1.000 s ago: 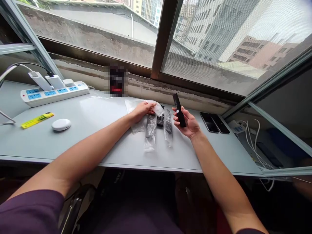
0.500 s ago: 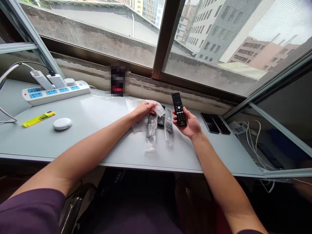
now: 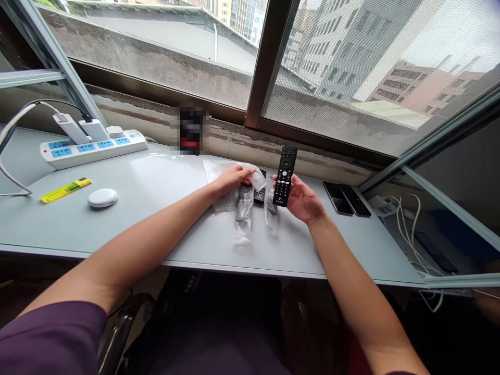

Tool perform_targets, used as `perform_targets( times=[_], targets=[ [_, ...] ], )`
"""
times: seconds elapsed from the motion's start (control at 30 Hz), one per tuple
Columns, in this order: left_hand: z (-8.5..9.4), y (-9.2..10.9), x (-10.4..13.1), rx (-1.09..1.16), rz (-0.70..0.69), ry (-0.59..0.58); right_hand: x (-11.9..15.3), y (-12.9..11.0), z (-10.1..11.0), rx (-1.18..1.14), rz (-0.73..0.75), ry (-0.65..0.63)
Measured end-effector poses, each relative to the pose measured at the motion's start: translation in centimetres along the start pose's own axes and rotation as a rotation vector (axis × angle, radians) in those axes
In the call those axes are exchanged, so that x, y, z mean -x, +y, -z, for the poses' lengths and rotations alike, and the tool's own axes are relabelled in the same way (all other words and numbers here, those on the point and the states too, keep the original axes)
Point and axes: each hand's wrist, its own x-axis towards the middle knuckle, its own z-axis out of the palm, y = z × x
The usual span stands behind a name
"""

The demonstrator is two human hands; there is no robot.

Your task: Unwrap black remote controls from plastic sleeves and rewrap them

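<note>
The person's right hand [image 3: 307, 200] has its fingers closed around a black remote [image 3: 285, 177], buttons showing, raised just right of a second remote [image 3: 259, 195] lying on the surface [image 3: 203, 239]. Left of that second remote, the left hand [image 3: 235, 177] has its fingers pinched on a clear plastic bag [image 3: 258, 180]. Plastic sleeves [image 3: 244, 216] flank the second remote; two dark phones [image 3: 337, 198] lie well to its right.
</note>
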Motion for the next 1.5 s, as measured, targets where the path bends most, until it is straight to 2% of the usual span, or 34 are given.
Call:
perform_targets(
  times=[0.37,0.7,0.97,1.3,1.5],
  targets=[
    [0.2,-0.5,0.1,-0.115,-0.058,-0.058,0.2,0.5,-0.3,0.031,0.019,-0.050],
    [0.4,-0.7,-0.2,-0.176,-0.086,-0.066,0.2,0.4,-0.2,0.030,0.026,-0.006],
    [0.4,-0.6,-0.1,-0.212,-0.103,-0.094,0.4,0.3,-0.4,0.086,0.024,-0.032],
    [0.1,-0.2,0.4,-0.310,-0.152,-0.105,0.6,0.2,-0.8,0.156,-0.050,-0.080],
    [0.1,-0.2,0.4,-0.286,-0.138,-0.114,0.6,0.2,-1.0,0.138,-0.045,-0.069]
  ],
)
